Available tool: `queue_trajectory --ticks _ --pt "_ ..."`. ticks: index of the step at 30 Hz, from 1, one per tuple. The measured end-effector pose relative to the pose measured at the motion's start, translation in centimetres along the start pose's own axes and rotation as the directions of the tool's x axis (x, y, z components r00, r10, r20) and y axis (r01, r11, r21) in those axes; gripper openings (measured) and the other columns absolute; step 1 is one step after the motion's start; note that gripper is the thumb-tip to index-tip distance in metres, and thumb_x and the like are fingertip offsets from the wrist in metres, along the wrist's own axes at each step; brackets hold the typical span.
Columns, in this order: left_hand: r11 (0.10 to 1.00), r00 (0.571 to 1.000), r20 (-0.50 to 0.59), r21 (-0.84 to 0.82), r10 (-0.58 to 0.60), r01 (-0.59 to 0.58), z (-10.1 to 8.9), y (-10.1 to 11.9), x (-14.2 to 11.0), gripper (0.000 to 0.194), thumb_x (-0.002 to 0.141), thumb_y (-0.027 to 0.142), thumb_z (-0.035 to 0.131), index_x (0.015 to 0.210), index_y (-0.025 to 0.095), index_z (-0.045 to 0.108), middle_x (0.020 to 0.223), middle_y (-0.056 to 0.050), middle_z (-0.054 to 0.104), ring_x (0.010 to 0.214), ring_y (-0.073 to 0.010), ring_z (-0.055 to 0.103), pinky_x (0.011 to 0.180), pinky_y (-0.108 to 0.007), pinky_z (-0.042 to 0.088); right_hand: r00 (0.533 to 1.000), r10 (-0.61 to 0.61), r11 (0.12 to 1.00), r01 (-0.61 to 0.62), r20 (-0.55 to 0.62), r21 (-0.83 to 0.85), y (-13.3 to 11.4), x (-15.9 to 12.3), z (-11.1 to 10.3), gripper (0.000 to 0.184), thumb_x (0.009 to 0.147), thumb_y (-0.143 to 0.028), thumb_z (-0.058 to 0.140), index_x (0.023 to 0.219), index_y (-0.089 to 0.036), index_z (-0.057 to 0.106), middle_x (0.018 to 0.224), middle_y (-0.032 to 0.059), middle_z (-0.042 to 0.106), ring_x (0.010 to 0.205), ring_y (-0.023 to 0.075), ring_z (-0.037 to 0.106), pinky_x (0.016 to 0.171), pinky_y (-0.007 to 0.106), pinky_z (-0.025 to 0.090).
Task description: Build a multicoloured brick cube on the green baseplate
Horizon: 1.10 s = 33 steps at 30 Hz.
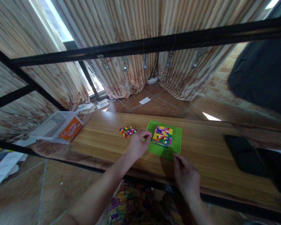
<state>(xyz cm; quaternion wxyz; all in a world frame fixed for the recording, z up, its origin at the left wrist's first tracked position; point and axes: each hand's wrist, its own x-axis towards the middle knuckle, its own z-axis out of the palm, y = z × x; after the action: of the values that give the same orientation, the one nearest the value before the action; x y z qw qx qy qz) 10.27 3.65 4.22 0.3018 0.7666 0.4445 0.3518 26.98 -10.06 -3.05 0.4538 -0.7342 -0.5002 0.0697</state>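
A green building baseplate lies on the wooden tabletop. On it stands a square block of small toy bricks in many colours, several layers high. My left hand is over the plate's left edge, with thumb and forefinger pinched together; whatever may be between them is too small to make out. At the near right corner, the curled fingers of my right hand hold the edge of the plate. Loose bricks form a pile just beyond my left hand, partly hidden by it.
A clear plastic box with an orange label stands at the table's left end. Dark flat objects lie on the right. A black metal bar crosses in front of the curtains, and another frame bar runs along the near edge.
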Motion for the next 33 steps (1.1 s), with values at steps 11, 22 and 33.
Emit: queue_trajectory --ticks 11,22,33 --pt "0.857 0.960 0.220 0.445 0.176 -0.259 2.5 0.0 2.3 0.021 0.095 0.022 0.049 0.089 0.021 0.070 0.090 -0.003 0.069 0.087 -0.0176 0.062 0.085 -0.033 0.045 0.991 -0.117 0.956 0.097 -0.058 -0.275 3.2 0.3 0.7 0.030 0.095 -0.032 0.046 0.098 -0.016 0.071 0.100 0.0094 0.071 0.088 0.0200 0.065 0.076 0.030 0.050" --pt "0.776 0.944 0.277 0.550 0.181 -0.310 3.0 1.0 2.4 0.024 0.094 0.021 0.047 0.083 0.019 0.068 0.083 -0.004 0.065 0.083 -0.0184 0.059 0.093 -0.039 0.038 0.989 -0.137 0.947 0.118 -0.045 -0.298 3.0 0.2 0.6 0.029 0.095 -0.030 0.046 0.099 -0.016 0.071 0.101 0.0094 0.070 0.090 0.0201 0.064 0.080 0.031 0.050" --pt "0.867 0.974 0.172 0.453 0.145 -0.209 3.3 0.4 2.1 0.019 0.091 0.025 0.057 0.081 0.025 0.073 0.087 -0.001 0.070 0.088 -0.0173 0.061 0.101 -0.043 0.033 0.988 -0.148 0.948 0.131 -0.036 -0.289 3.0 0.2 0.6 0.028 0.095 -0.029 0.046 0.098 -0.015 0.070 0.102 0.0099 0.070 0.090 0.0199 0.064 0.081 0.031 0.050"
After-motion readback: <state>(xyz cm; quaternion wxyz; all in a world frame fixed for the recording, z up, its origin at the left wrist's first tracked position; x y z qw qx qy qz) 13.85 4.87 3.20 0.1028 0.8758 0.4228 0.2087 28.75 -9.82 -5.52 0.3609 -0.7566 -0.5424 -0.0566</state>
